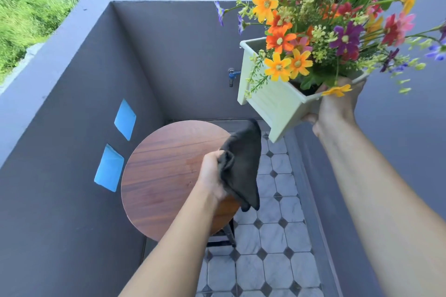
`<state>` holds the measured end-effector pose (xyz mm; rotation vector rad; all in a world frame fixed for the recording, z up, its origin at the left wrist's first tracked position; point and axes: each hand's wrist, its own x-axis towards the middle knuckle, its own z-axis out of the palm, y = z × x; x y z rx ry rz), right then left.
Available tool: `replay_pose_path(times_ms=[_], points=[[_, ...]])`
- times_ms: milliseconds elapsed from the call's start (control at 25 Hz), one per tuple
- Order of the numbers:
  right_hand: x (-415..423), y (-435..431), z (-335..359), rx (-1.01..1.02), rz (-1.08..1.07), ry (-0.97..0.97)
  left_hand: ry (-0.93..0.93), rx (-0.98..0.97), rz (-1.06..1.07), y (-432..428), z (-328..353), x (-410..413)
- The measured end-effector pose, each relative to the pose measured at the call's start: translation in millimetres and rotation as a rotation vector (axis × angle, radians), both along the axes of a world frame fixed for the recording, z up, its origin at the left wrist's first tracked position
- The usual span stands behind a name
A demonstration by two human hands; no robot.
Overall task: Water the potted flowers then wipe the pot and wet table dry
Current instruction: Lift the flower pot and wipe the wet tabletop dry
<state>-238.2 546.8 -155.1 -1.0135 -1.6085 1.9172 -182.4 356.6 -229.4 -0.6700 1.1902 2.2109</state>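
While the right hand [337, 103] grips the pale green square planter [277, 101] by its rim corner, lifted high at two o'clock in the head view, the pot hangs tilted, its base corner pointing down toward the tiled floor [272, 236]. The multicoloured flowers [321, 19] lean out over the rim, and the fingers curl into the soil side of the pot. The left hand [212, 176] is closed around a bunched dark grey cloth [243, 166], held just above the four o'clock edge of the round wooden table [164, 171].

A faint damp patch shows on the tabletop near the cloth, so I judge the watering done and the wiping in hand.

The risk lies mostly with the planter. Held by one corner and tipped, it could slip from the fingers, or spill wet soil and water onto the table or tiles, adding to what needs drying. Pressing the cloth hard against its underside might push it out of that grip. The table stands on a narrow black base, so a heavy sweep near the edge could rock it.

No brand, label or writing can be read anywhere; the two blue squares [109, 167] on the grey wall at nine o'clock are blank.
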Motion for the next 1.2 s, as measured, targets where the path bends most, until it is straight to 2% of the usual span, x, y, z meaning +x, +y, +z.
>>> replay_pose_path(times_ms=[80, 120, 280, 400, 440, 480, 560, 600, 640, 680, 760, 840, 960, 1040, 1120, 1200], points=[[-2, 1, 2, 0.018, 0.003, 0.007, 0.008, -0.041, -0.005, -18, -6, -9], [-2, 2, 2, 0.025, 0.008, 0.016, 0.045, -0.14, -0.05, -26, -6, -12], [1, 4, -1, 0.013, 0.008, -0.01, 0.226, -0.696, -0.27, -65, -22, -25], [1, 5, -4, 0.012, 0.019, -0.023, 0.309, -1.251, -0.403, -84, -26, -38], [1, 5, -5, 0.013, 0.02, -0.023, 0.407, -1.428, -0.457, -86, -25, -40], [2, 6, -5, 0.012, 0.017, -0.021, 0.605, -1.534, -0.499, -85, -24, -40], [3, 8, -7, 0.018, 0.01, -0.031, 1.129, -1.483, -0.706, -83, -29, -35], [3, 9, -8, 0.018, 0.009, -0.036, 1.286, -1.443, -0.895, -82, -33, -27], [4, 10, -10, 0.017, 0.006, -0.031, 1.327, -1.448, -1.096, -80, -38, -19], [4, 9, -11, 0.017, 0.001, -0.024, 1.289, -1.49, -1.245, -78, -46, -11], [4, 8, -13, 0.013, 0.006, -0.023, 1.17, -1.593, -1.275, -73, -61, -6], [3, 7, -13, 0.02, 0.015, -0.025, 1.038, -1.648, -1.121, -66, -66, -20], [3, 4, -17, 0.027, 0.026, -0.008, 0.708, -1.685, -0.799, -70, -70, -57], [3, 4, -20, 0.023, 0.031, -0.008, 0.525, -1.691, -0.678, -81, -70, -73], [4, 3, -22, 0.008, 0.035, -0.005, 0.482, -1.705, -0.635, -83, -67, -78], [5, 1, -22, 0.008, 0.03, -0.002, 0.608, -1.701, -0.69, -73, -61, -74]])
